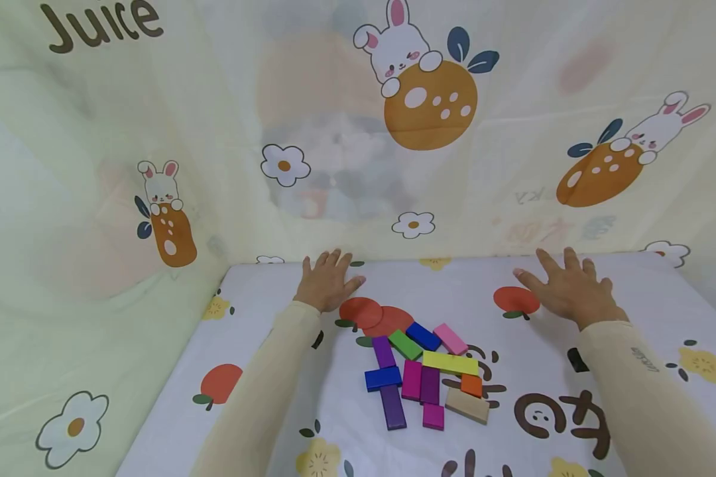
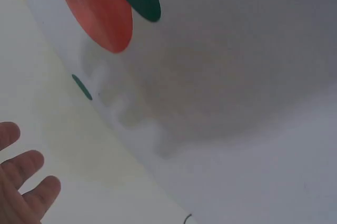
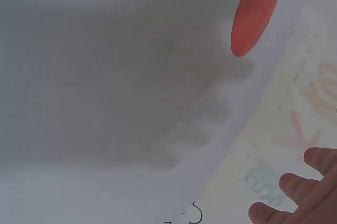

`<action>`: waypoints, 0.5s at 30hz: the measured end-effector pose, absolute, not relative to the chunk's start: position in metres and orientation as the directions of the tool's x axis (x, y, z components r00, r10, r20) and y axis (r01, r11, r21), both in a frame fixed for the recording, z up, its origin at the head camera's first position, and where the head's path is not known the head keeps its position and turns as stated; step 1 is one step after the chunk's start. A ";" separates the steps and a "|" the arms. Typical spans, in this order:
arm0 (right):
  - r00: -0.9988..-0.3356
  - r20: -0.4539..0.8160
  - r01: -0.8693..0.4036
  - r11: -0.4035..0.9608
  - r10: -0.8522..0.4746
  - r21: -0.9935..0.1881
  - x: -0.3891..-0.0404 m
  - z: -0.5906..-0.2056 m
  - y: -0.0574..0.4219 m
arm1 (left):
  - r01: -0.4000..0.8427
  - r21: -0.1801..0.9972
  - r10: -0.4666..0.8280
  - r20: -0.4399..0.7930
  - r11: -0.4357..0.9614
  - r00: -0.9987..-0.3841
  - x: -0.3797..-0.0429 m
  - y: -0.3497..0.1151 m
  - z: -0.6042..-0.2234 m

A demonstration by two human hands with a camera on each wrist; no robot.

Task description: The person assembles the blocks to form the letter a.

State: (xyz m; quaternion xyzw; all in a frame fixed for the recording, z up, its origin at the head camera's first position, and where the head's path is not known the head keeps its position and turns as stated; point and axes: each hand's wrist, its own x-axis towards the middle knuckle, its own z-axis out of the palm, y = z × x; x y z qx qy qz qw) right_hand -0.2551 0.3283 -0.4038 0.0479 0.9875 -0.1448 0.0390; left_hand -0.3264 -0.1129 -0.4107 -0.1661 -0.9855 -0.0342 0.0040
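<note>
Both hands are held out with fingers spread, and neither holds anything. My left hand (image 1: 327,281) is beyond the far left side of a group of coloured blocks, near the table's back edge. Off to the right, my right hand (image 1: 575,291) stands close to a printed red fruit. Between the forearms lie the flat blocks, among them a yellow block (image 1: 450,363), a green block (image 1: 406,344), a pink block (image 1: 451,338), a wooden-coloured block (image 1: 467,405), an orange block (image 1: 471,385) and several blue, purple and magenta ones. Fingertips and a hand's shadow show in each wrist view.
A white cloth (image 1: 262,424) printed with fruit, flowers and dark lettering covers the table. Behind it hangs a pale curtain (image 1: 334,225) with rabbit and flower prints, and another stretch of curtain (image 1: 95,318) closes the left side.
</note>
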 end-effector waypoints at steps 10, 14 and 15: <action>-0.982 -0.187 0.061 0.945 0.000 -0.321 -0.258 -0.413 0.310 | 0.426 0.052 0.424 0.037 0.903 -0.905 -0.319 -0.094 -0.418; -0.978 -0.199 0.006 0.935 -0.069 -0.356 -0.257 -0.419 0.295 | 0.498 0.115 0.500 0.008 0.860 -0.866 -0.309 -0.078 -0.416; -0.976 -0.198 -0.010 0.933 -0.087 -0.359 -0.256 -0.420 0.290 | 0.513 0.137 0.519 -0.008 0.847 -0.855 -0.307 -0.073 -0.416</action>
